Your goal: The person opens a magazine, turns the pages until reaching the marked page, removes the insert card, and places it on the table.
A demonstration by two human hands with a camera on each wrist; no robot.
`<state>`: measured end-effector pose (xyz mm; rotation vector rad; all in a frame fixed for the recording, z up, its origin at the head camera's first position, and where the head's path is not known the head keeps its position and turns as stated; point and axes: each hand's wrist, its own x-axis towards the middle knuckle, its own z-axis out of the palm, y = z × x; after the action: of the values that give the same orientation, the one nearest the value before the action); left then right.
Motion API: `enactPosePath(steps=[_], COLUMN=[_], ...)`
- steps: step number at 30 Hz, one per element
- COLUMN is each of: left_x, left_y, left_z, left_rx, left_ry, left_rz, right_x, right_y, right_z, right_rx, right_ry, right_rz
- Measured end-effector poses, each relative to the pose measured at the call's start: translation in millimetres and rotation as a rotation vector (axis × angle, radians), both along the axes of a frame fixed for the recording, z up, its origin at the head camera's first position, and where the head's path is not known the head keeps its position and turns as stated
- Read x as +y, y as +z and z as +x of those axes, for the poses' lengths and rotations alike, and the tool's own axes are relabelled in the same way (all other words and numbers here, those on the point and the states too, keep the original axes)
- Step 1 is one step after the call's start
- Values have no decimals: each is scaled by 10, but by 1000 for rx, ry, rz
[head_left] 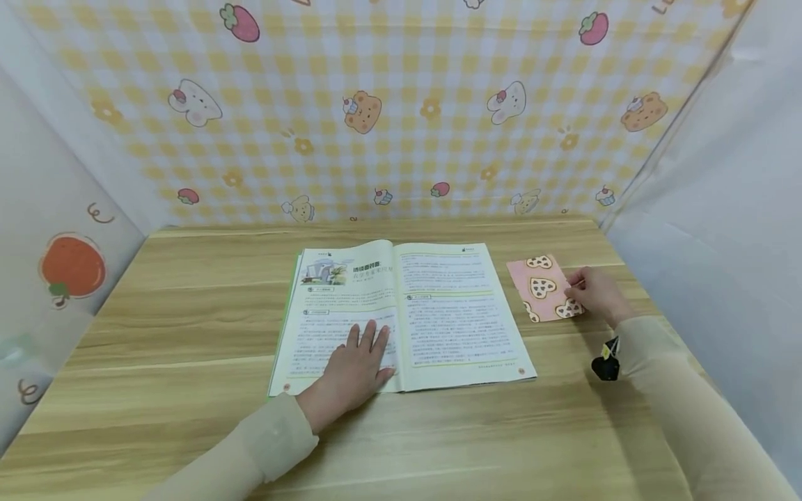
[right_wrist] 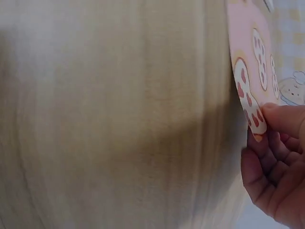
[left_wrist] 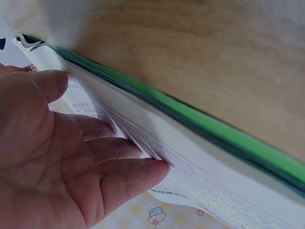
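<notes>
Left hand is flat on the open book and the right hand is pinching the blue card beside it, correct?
Not quite: the card is pink with heart patterns, not blue, as the head view and the right wrist view show. The rest holds: the left hand lies flat on the open book, and the right hand pinches the card's edge beside it.

A small study booth is showing: a wooden desk (head_left: pixel 156 362) boxed in by cartoon gingham backdrop (head_left: pixel 388 111) and white side panels (head_left: pixel 720 229), an open textbook (head_left: pixel 438 306) lying on it.

Open book (head_left: pixel 401 313) flat mid-table; pink heart-print card (head_left: pixel 544 287) just right, apart
</notes>
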<state>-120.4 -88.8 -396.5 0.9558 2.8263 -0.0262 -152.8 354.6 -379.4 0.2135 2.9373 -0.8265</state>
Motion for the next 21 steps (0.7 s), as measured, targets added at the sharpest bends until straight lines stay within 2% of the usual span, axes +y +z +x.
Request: enactPosePath(steps=[7,12,15,18,21], left_x=[-24,-25,-67,-166,-331], left_y=[7,40,51,64,76], left_z=[24,-77,-179,-294,-388], left_rx=[5,-20,-87,-158,-159], left_ry=[-9,-21,-25,-5,11], left_rz=[0,38,104,209,303], right_x=[-90,-100,-106,-138,-234], right_y=[-1,-8,-82,-150,-187], right_z=[26,0,38,120,249], right_rx=[-50,-46,-14,58,144], right_ry=[-17,-30,-30,-13,53], right_rz=[131,205,218,221,224])
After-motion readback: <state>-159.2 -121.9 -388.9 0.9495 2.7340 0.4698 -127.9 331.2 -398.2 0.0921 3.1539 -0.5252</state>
